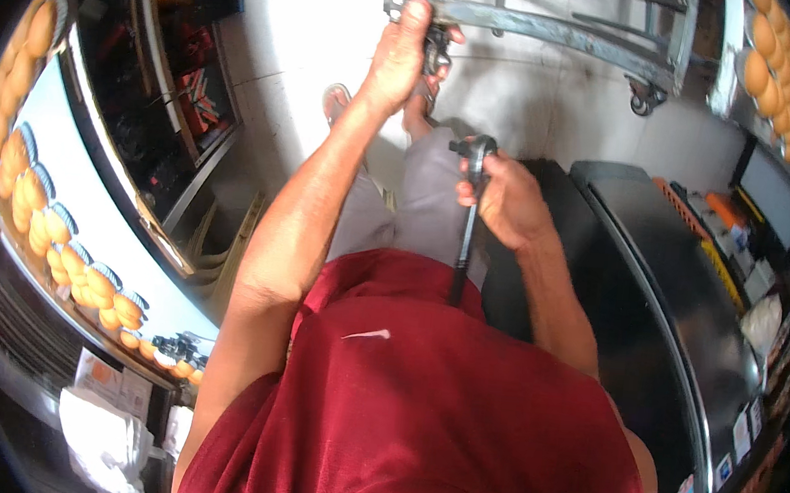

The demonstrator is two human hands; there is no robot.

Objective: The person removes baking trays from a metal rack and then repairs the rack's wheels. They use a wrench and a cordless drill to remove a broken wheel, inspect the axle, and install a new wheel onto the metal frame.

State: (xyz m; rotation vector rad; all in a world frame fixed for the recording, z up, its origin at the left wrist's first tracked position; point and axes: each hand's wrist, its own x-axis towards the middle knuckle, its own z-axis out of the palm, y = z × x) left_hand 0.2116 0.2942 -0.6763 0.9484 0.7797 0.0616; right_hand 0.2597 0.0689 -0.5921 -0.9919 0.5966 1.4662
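Note:
My left hand reaches forward and grips a small dark metal part held against the corner of a grey metal cart frame. My right hand is closed around a black ratchet wrench. The wrench's round head points up near my knuckles, and its handle runs down toward my red shirt. The wrench head sits below and to the right of the left hand, apart from the frame.
A castor wheel sits under the frame's right end. A dark glass-topped freezer stands at my right. Trays of orange round goods line a shelf at the left and the upper right. The white tiled floor lies ahead.

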